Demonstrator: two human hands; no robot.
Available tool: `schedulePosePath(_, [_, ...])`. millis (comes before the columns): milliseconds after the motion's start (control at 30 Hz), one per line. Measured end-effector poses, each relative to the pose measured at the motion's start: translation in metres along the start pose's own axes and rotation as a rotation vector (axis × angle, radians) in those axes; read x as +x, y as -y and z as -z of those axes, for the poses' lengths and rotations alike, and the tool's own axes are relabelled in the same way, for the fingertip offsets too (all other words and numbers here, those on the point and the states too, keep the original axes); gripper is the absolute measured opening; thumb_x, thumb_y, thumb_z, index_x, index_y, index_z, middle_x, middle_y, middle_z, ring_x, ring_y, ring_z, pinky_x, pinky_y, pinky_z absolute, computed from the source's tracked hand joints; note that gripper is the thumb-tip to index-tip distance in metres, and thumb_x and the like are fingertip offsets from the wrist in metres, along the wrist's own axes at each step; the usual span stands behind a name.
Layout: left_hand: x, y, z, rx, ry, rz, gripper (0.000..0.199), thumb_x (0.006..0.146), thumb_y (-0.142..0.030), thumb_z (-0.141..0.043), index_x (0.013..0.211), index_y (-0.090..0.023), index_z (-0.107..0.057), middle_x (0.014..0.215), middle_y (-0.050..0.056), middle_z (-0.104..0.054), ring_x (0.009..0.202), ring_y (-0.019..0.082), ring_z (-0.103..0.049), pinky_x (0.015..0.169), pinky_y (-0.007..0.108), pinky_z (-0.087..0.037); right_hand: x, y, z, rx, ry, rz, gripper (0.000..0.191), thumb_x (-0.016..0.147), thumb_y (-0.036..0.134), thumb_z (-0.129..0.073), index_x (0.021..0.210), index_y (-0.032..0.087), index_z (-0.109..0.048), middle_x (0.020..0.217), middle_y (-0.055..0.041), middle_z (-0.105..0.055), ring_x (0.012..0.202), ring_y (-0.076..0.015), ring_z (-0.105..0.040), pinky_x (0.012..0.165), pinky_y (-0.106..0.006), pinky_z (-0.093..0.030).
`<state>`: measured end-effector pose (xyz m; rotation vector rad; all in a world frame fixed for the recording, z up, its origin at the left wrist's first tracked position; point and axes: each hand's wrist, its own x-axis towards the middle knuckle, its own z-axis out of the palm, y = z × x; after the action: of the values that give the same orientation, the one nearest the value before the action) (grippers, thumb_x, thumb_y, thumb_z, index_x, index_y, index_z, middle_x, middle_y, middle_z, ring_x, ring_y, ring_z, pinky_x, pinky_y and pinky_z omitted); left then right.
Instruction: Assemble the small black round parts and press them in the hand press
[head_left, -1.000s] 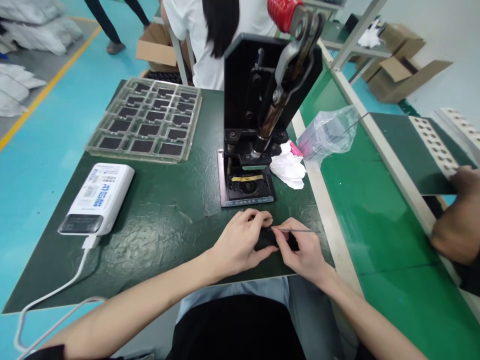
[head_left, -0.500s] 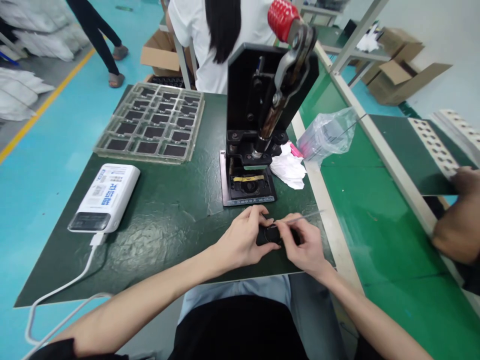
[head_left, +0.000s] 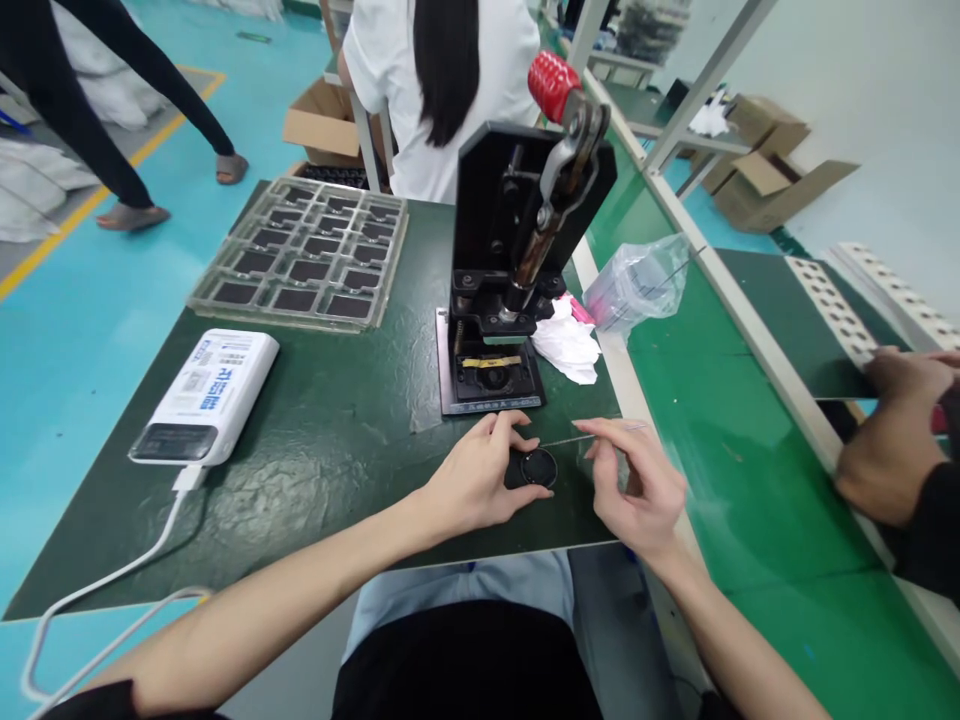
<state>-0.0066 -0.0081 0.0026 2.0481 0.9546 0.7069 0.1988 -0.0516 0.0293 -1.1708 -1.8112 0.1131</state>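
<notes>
My left hand [head_left: 480, 478] rests on a small black part with a round glossy disc [head_left: 538, 467], its fingers pressing the part against the green mat. My right hand [head_left: 637, 490] sits to the right of that part and pinches a thin metal pick [head_left: 592, 433]. The pick's tip points left, above the disc and apart from it. The disc's top face shows fully, and the left end of the part lies under my fingers.
Straight ahead stands a black hand press [head_left: 495, 220] with a red-gripped lever and a die base [head_left: 491, 375]. A clear tray of black pads [head_left: 296, 260], a white power bank [head_left: 204, 397], crumpled tissue [head_left: 566, 342] and a plastic bag [head_left: 637, 285] surround it. A co-worker's hand [head_left: 904, 380] holds a perforated strip at right.
My right hand has drawn back to the right, taking the pick off the black part and uncovering the round disc. The view has tilted slightly, and a person behind has stepped along the floor.
</notes>
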Motion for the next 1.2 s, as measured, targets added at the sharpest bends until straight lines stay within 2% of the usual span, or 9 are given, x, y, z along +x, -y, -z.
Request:
schedulePosePath(200, [0.0,-0.001,0.001,0.006,-0.006,-0.009,0.078,0.07,-0.031,-0.096,0.123,-0.021,-0.04,0.109,0.008,-0.072,0.116,0.033,-0.066,0.096,0.047,-0.058,-0.006,0.004,-0.004,0.082,0.0,-0.045,0.048,0.092,-0.007,-0.055,0.128,0.023,-0.068,0.098,-0.0057,-0.074,0.078,-0.0174,-0.066,0.07,-0.034,-0.057])
schedulePosePath(433, [-0.001,0.0,0.001,-0.028,-0.005,0.007,0.078,0.071,-0.031,-0.095,0.126,-0.023,-0.041,0.108,0.006,-0.072,0.118,0.032,-0.066,0.098,0.047,-0.057,-0.003,0.006,-0.009,0.036,0.024,0.061,0.053,0.091,-0.011,-0.055,0.131,0.022,-0.066,0.089,-0.004,-0.072,0.08,-0.0174,-0.067,0.073,-0.033,-0.058])
schedulePosePath(700, [-0.001,0.0,0.001,0.004,-0.004,-0.014,0.075,0.072,-0.032,-0.094,0.126,-0.022,-0.042,0.112,0.007,-0.071,0.118,0.031,-0.064,0.099,0.047,-0.057,-0.004,0.007,-0.009,0.007,0.017,0.085,0.053,0.09,-0.009,-0.055,0.13,0.024,-0.067,0.088,-0.0041,-0.073,0.076,-0.019,-0.069,0.068,-0.034,-0.061])
schedulePosePath(833, [-0.001,0.0,0.001,0.002,0.006,-0.018,0.075,0.072,-0.031,-0.094,0.126,-0.022,-0.042,0.112,0.007,-0.07,0.119,0.032,-0.064,0.099,0.046,-0.056,-0.008,0.006,-0.014,0.128,-0.013,0.072,0.071,0.09,-0.007,-0.06,0.15,0.03,-0.047,0.105,-0.0053,-0.075,0.086,-0.0199,-0.074,0.071,-0.036,-0.064])
schedulePosePath(867, [-0.001,0.0,0.001,0.005,0.008,-0.018,0.075,0.072,-0.032,-0.094,0.126,-0.022,-0.042,0.112,0.007,-0.07,0.118,0.032,-0.064,0.098,0.046,-0.056,-0.009,0.006,-0.015,0.156,-0.01,0.04,0.071,0.091,-0.006,-0.061,0.15,0.03,-0.045,0.106,-0.0051,-0.075,0.088,-0.0198,-0.075,0.074,-0.036,-0.065])
schedulePosePath(900, [-0.001,0.0,0.001,0.009,0.01,-0.018,0.075,0.072,-0.032,-0.094,0.126,-0.022,-0.042,0.111,0.007,-0.07,0.117,0.032,-0.064,0.098,0.046,-0.056,-0.008,0.006,-0.017,0.172,0.012,-0.001,0.064,0.092,-0.004,-0.062,0.145,0.028,-0.049,0.105,-0.0048,-0.075,0.089,-0.0196,-0.075,0.076,-0.035,-0.065])
schedulePosePath(967, [0.0,0.0,0.001,0.014,0.009,-0.021,0.076,0.072,-0.032,-0.093,0.126,-0.021,-0.041,0.109,0.007,-0.071,0.115,0.031,-0.065,0.097,0.046,-0.056,-0.006,0.007,-0.018,0.171,0.089,-0.073,0.039,0.093,0.0,-0.063,0.124,0.024,-0.063,0.103,-0.0056,-0.075,0.092,-0.0196,-0.075,0.08,-0.035,-0.064])
schedulePosePath(1033, [0.0,0.001,0.0,0.01,0.01,-0.024,0.076,0.073,-0.032,-0.093,0.126,-0.021,-0.041,0.109,0.007,-0.071,0.115,0.031,-0.064,0.098,0.046,-0.056,-0.004,0.007,-0.019,0.157,0.16,-0.087,0.022,0.095,0.002,-0.063,0.105,0.021,-0.068,0.103,-0.0073,-0.075,0.096,-0.0202,-0.073,0.083,-0.035,-0.063])
schedulePosePath(1200, [-0.001,0.003,-0.003,-0.006,0.009,-0.012,0.073,0.072,-0.032,-0.092,0.125,-0.021,-0.043,0.112,0.008,-0.07,0.117,0.031,-0.064,0.099,0.046,-0.056,-0.004,0.005,-0.023,0.141,0.153,-0.112,0.013,0.096,0.007,-0.061,0.097,0.019,-0.067,0.097,-0.0082,-0.072,0.091,-0.0203,-0.07,0.077,-0.035,-0.06])
